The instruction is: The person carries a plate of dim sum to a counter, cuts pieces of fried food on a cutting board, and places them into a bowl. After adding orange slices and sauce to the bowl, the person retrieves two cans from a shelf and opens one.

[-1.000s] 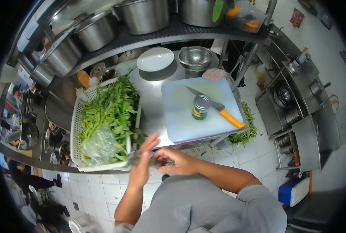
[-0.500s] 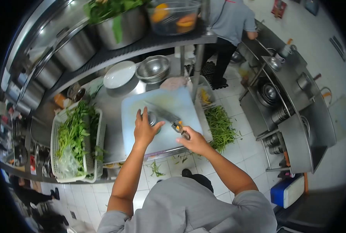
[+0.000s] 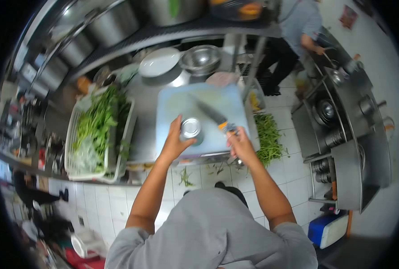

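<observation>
On the pale blue cutting board (image 3: pixel 172 101), a tin can (image 3: pixel 191 127) stands with its silver lid facing up. My left hand (image 3: pixel 175 143) curves around the can's left and near side, the thumb across its front. A knife (image 3: pixel 210 111) lies slantwise on the board, blade pointing to the far left, its orange handle partly covered. Over that handle, my right hand (image 3: pixel 242 147) is closed around a metal tool that looks like a can opener (image 3: pixel 231 129). Blur and my fingers hide much of it.
A white basket of leafy greens (image 3: pixel 96 130) stands left of the board. Behind are a white plate (image 3: pixel 159 62), metal bowls (image 3: pixel 201 59) and an overhead shelf (image 3: pixel 190 35). Cut green stalks (image 3: pixel 267 139) lie to the right. A co-worker (image 3: pixel 298 27) stands at the far right.
My left hand has come from open over the can to close around its side. The can's lid shows more fully. My right hand and the tool have moved; the whole view has shifted.
</observation>
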The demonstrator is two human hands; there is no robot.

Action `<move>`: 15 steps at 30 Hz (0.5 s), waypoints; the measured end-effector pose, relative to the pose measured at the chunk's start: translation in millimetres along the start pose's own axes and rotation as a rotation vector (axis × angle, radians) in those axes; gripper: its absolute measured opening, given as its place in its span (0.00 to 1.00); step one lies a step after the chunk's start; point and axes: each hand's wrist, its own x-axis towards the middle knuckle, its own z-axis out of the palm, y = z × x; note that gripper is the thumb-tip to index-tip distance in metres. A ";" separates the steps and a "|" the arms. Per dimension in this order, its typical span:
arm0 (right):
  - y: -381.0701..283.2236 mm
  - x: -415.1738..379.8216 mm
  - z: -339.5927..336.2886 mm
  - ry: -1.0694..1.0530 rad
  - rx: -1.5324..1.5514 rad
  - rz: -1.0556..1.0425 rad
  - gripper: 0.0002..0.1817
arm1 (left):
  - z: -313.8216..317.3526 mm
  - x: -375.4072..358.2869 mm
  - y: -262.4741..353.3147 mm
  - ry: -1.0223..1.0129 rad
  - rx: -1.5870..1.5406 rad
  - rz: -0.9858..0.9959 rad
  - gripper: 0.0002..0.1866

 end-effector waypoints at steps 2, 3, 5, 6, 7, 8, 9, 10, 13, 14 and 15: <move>-12.5 -5.1 10.1 -0.004 0.002 -0.001 0.22 | 1.0 -3.4 -1.0 0.029 -0.023 -0.027 0.56; -16.0 -5.9 13.2 -0.013 0.005 0.014 0.22 | 0.1 -5.6 -0.6 0.047 -0.024 -0.038 0.56; -16.1 -2.6 19.5 -0.015 -0.019 0.027 0.20 | -0.3 -7.1 0.8 0.047 -0.026 -0.036 0.57; -13.8 -2.2 22.0 0.000 -0.031 0.046 0.19 | 2.5 -4.6 -2.8 0.072 0.032 0.051 0.56; -9.9 -1.7 23.1 -0.006 -0.037 0.051 0.19 | 1.2 -1.1 4.4 0.077 0.029 0.042 0.56; -5.7 -0.1 23.6 -0.022 -0.008 0.050 0.17 | -4.1 4.5 19.6 0.039 0.105 0.074 0.55; -3.1 1.5 24.0 -0.036 0.021 0.046 0.16 | -6.9 10.9 31.1 0.000 0.181 0.110 0.54; -1.0 1.5 24.3 -0.038 0.018 0.043 0.16 | -5.4 16.4 35.8 -0.009 0.208 0.103 0.49; 5.1 -6.9 25.3 -0.101 0.082 0.045 0.13 | -3.3 36.8 47.3 -0.293 0.523 -0.121 0.46; 5.8 -10.6 25.5 -0.109 0.078 0.067 0.13 | -5.5 45.0 41.4 -0.293 0.521 -0.119 0.46; 7.7 -15.5 25.4 -0.117 0.072 0.092 0.12 | -7.5 52.7 30.3 -0.234 0.406 -0.103 0.45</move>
